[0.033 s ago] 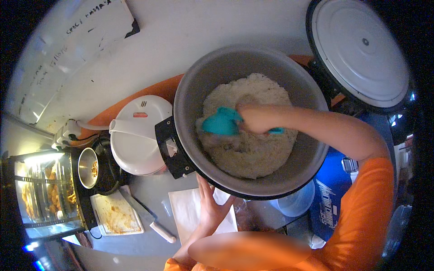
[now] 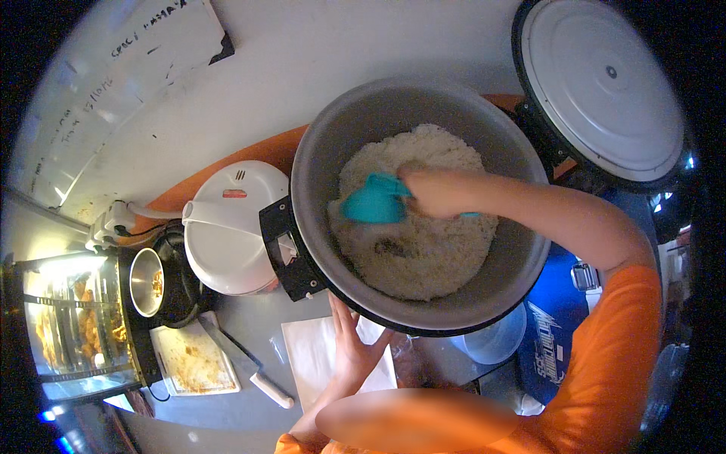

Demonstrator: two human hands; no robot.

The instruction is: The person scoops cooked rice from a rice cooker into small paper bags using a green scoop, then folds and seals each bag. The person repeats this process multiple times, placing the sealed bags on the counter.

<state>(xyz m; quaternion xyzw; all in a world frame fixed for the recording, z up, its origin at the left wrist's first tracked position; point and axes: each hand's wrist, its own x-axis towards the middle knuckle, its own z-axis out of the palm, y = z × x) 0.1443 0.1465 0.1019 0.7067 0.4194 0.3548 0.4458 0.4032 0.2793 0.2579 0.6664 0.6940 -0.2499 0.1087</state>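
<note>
- Right hand (image 2: 440, 192) is closed around the handle of a teal scoop (image 2: 374, 203), over the rice (image 2: 431, 265) inside the big pot (image 2: 321, 159)
- Scoop's bowl is left of the fist, a little blurred; the end of its handle shows to the right, below the wrist; whether it touches the rice I cannot tell
- Rice covers the pot's bottom, with one darker patch just below the scoop
- Left hand (image 2: 357, 349) has thumb and fingers spread at the pot's near edge, fingertips partly hidden; whether it grips or just touches I cannot tell
- White paper (image 2: 306, 356) lies on the grey surface (image 2: 261, 325), beneath the left hand
- Clear tub (image 2: 499, 342) is partly under the pot's near right side
- White cooker (image 2: 227, 253), closed, stands just left of the pot
- Farther left, a metal bowl (image 2: 142, 284) sits beside a black pan (image 2: 181, 303)
- Knife (image 2: 265, 384) lies along the right edge of a stained board (image 2: 193, 363)
- Lit case (image 2: 76, 325) at far left holds browned food
- Round lid (image 2: 605, 91) stands raised behind the pot's right side
</note>
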